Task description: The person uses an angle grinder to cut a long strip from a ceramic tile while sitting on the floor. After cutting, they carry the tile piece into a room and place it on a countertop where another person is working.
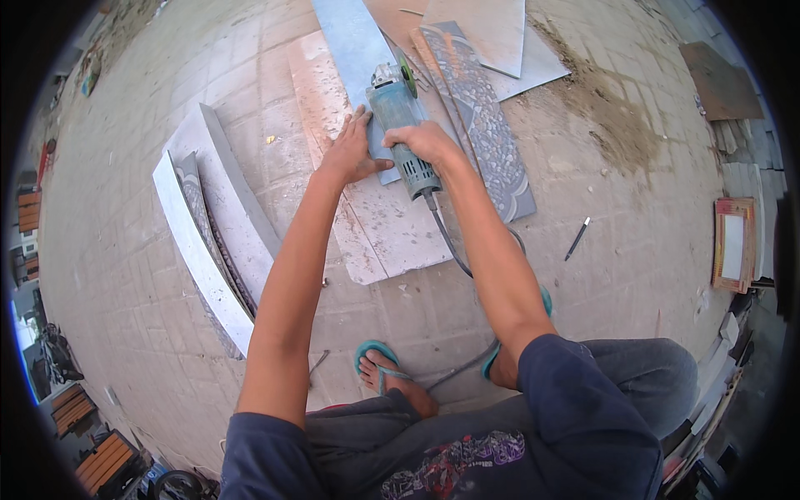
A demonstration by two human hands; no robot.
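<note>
From the head view, the right hand (429,142) has its fingers wrapped tight around the blue grinder (400,125), which sits on the long grey tile (354,50). The left hand (350,150) lies flat, fingers spread, just beside the grinder, pressing the tile onto the floor (125,250). The grinder looks heavy and hard, best held by its body; the tile looks stiff and could crack.

Person, seen from above. Navy short sleeves: left sleeve (267,454), right sleeve (583,400). Forearms bare; left hand (350,154) and right hand (425,142) ungloved. Grey trousers (633,367) with a purple-and-white printed pattern at the lap. Teal flip-flop (375,354) on bare foot.
</note>
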